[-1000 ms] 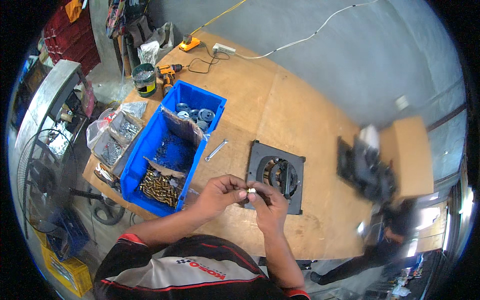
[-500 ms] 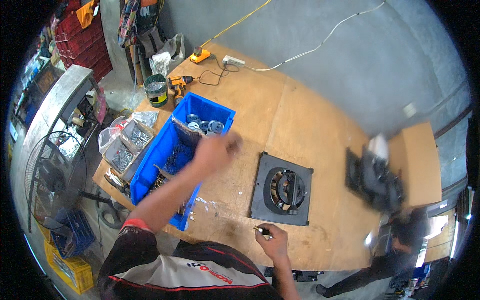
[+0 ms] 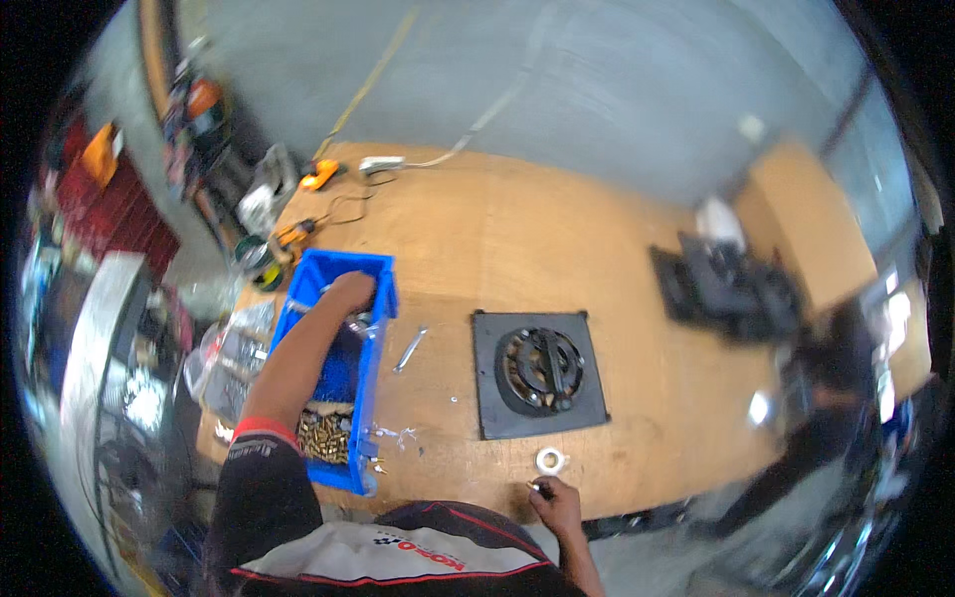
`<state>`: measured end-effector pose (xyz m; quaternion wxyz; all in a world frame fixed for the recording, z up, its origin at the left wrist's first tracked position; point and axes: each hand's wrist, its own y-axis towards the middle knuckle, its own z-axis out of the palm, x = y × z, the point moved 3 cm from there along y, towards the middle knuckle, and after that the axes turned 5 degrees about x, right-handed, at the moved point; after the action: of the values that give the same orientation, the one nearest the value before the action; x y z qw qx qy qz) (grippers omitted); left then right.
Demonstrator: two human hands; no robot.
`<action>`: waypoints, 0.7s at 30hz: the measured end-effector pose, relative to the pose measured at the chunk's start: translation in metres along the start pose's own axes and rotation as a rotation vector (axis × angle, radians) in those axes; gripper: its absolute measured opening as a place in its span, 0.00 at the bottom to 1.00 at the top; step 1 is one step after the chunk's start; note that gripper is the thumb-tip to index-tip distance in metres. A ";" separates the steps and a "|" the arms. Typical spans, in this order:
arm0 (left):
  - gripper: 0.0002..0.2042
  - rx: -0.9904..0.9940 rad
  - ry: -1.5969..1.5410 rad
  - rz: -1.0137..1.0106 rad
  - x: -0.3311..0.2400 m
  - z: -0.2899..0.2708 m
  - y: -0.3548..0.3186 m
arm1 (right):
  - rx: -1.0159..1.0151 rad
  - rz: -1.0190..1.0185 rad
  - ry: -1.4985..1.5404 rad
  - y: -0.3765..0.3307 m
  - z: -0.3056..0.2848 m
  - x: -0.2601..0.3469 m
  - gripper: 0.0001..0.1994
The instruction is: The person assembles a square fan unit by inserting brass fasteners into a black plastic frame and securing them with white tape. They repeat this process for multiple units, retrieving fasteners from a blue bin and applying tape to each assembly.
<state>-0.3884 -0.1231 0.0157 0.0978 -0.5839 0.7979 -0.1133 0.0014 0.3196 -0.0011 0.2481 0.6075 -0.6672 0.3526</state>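
My left hand [image 3: 353,291] reaches down into the far compartment of a blue parts bin [image 3: 381,348], where grey metal round parts showed earlier; its fingertips are hidden. The near compartment holds many small brass fittings [image 3: 325,435]; the middle one holds small dark pieces, partly behind my forearm. At the table's front edge my right hand [image 3: 557,502] pinches a small brass-coloured fitting [image 3: 534,487], too blurred to tell its exact shape. Just beyond that hand lies a pale ring-shaped part [image 3: 550,460]. Farther off, a square black burner-like unit [image 3: 542,373] with a round centre lies flat.
A wrench [image 3: 410,348] lies right of the bin. Beyond the bin are a yellow drill [image 3: 295,236], a dark green bucket [image 3: 259,264] and a power strip [image 3: 382,163]. Bags of hardware [image 3: 234,363] stand left. More black units [image 3: 731,289] sit at right, near a person [image 3: 831,398] in dark clothes.
My left hand has moved from above the bin's right edge into its far compartment. The wrench and the pale ring now show. My right hand stays near the front edge; the view has shifted.
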 end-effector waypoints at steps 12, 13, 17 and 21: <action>0.05 -0.464 -0.801 0.105 -0.120 -0.105 -0.128 | -0.048 0.119 0.112 -0.024 -0.007 -0.065 0.14; 0.05 -0.470 -0.806 0.233 -0.112 -0.062 -0.112 | -0.046 0.072 0.122 -0.020 -0.006 -0.065 0.14; 0.11 -0.076 -0.642 0.261 -0.319 -0.014 -0.122 | -0.105 0.016 0.151 -0.004 -0.007 -0.070 0.14; 0.10 -0.104 -0.571 0.415 -0.382 0.015 -0.089 | -0.146 0.016 0.169 -0.002 -0.022 -0.061 0.14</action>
<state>-0.1884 0.2145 0.0365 0.3082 -0.4217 0.8447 0.1174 0.0093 0.3751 -0.0333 0.3444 0.5504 -0.6727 0.3550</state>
